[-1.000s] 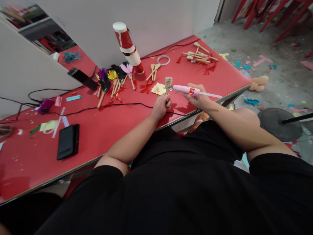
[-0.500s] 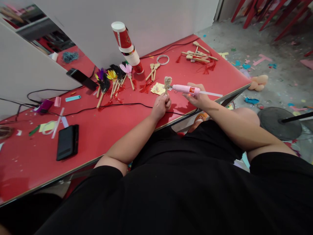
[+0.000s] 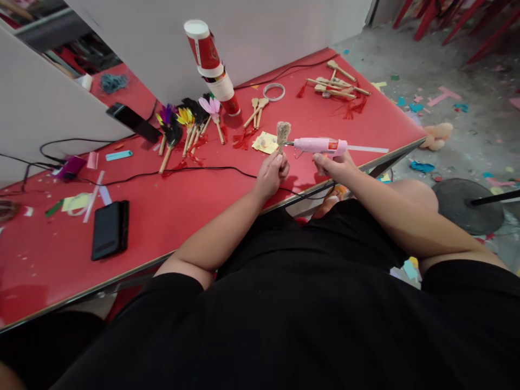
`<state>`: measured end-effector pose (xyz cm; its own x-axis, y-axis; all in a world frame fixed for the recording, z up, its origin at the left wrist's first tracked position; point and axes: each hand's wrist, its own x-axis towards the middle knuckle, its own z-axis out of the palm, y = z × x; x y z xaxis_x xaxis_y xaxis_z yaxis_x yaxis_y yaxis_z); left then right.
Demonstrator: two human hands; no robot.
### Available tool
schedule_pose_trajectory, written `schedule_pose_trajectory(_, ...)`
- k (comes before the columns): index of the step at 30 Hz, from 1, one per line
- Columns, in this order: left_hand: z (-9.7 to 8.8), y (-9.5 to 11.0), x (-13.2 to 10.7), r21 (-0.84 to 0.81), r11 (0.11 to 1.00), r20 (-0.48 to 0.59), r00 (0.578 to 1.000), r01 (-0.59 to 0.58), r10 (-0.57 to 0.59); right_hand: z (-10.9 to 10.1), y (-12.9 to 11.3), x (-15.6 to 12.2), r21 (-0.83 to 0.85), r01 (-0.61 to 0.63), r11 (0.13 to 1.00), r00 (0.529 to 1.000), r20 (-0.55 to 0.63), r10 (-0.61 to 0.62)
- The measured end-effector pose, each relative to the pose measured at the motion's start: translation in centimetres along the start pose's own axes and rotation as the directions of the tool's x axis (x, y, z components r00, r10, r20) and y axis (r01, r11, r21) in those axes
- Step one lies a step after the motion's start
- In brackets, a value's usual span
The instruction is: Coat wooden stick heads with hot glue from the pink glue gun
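My left hand (image 3: 271, 174) is closed round the stem of a small wooden stick with a beige tufted head (image 3: 283, 132), held upright over the red table (image 3: 182, 211). My right hand (image 3: 335, 165) grips a pink glue gun (image 3: 320, 145) from below, level, its nozzle pointing left and almost touching the tufted head. A clear glue stick juts from the gun's back end toward the right. A yellow paper scrap (image 3: 265, 142) lies just behind the stick.
Feathered sticks (image 3: 184, 130) and plain wooden sticks with red tassels (image 3: 337, 89) lie farther back. Stacked red-and-white cups (image 3: 211, 65) lean by the wall. A black phone (image 3: 108, 229) lies at left, a black cable (image 3: 162, 174) crosses the table. The littered floor is at right.
The glue gun has drawn back slightly to the right, with my right hand now lower under it. The left hand keeps the stick upright in place.
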<state>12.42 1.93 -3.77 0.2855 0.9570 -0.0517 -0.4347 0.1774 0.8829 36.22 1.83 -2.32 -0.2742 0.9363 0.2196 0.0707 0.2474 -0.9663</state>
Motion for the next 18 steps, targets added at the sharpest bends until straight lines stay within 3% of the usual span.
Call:
schedule_pose_trajectory(7, 0.2, 0.3, -0.2, 0.025, 1.0, 0.001, 1.0, -0.004, 0.004, -0.8, -1.2, -0.4, -0.151, 0.157, 0.976, 0.987, -0.02, -0.162)
schedule_pose_trajectory(15, 0.5, 0.6, -0.4, 0.115, 0.992, -0.001, 0.999, -0.042, 0.042, -0.8, -0.9, -0.1, -0.365, 0.135, 0.921, 0.991, 0.028, -0.134)
schedule_pose_trajectory(18, 0.3, 0.4, -0.3, 0.134, 0.988, 0.027, 0.997, -0.078, 0.075, -0.4, -0.5, -0.1, -0.44, 0.099, 0.893, 0.993, -0.011, -0.115)
